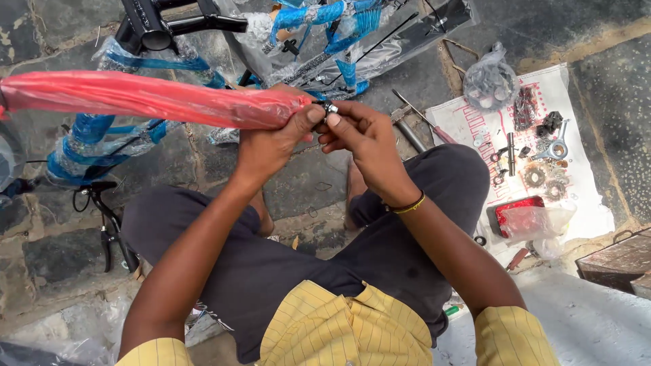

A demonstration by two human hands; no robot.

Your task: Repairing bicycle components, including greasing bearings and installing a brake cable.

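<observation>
So here we're sitting on the stone floor (pixel 61 257) with the red-wrapped bike part (pixel 149 98) stretched across the upper left of the frame. Our left hand (pixel 271 139) is clamped round its end just above centre, and the right hand (pixel 359 135) is right up against it, fingertips pinched on a small metal nut (pixel 330 108) at the tip. Both hands are closed and touching each other around that fitting. Our take: keep the left hand gripping close to the end so the long part doesn't swing, and turn the fitting with just fingertips until it seats straight. Forcing it crooked would likely chew the thread. The plastic wrap bunches near the tip, so we'd hold it back from the fitting. Spare bits sit on the white sheet (pixel 583 196) at the right, beside a bag of small parts (pixel 489 85), with pliers (pixel 108 230) at lower left.
</observation>
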